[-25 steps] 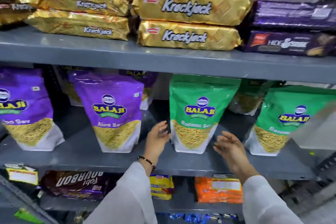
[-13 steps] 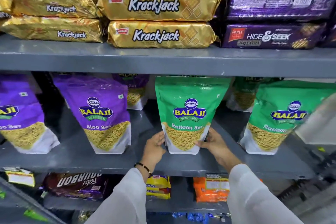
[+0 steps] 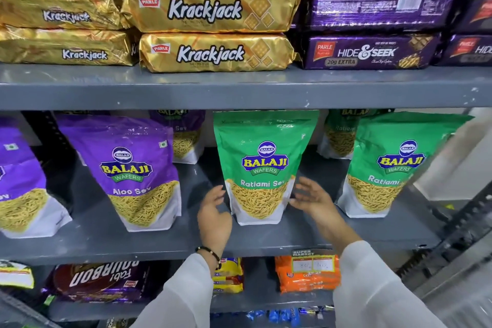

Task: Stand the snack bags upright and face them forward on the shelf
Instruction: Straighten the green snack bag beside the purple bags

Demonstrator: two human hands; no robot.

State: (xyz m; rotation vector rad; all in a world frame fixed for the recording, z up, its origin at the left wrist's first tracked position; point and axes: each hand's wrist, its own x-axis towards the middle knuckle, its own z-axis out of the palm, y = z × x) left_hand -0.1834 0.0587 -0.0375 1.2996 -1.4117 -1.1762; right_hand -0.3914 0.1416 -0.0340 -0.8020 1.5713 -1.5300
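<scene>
A green Ratlami Sev bag (image 3: pixel 262 162) stands upright with its label forward in the middle of the grey shelf (image 3: pixel 186 245). My left hand (image 3: pixel 214 217) hovers just left of its base and my right hand (image 3: pixel 314 202) just right of it, both with fingers spread and off the bag. A second green bag (image 3: pixel 391 165) stands upright further right. A purple Aloo Sev bag (image 3: pixel 127 170) stands to the left, and another purple bag (image 3: pixel 18 181) is at the left edge. More bags stand behind, partly hidden.
Gold Krackjack packs (image 3: pixel 210 52) and purple Hide & Seek packs (image 3: pixel 370 52) are stacked on the shelf above. Below lie a Bourbon pack (image 3: pixel 101 278), yellow packs (image 3: pixel 229 274) and orange packs (image 3: pixel 306 271). A perforated shelf upright (image 3: pixel 458 234) runs down the right side.
My hands closed in on the base of the middle green bag and held it, then let go and drew slightly apart. The view shifted, so everything sits further left and lower.
</scene>
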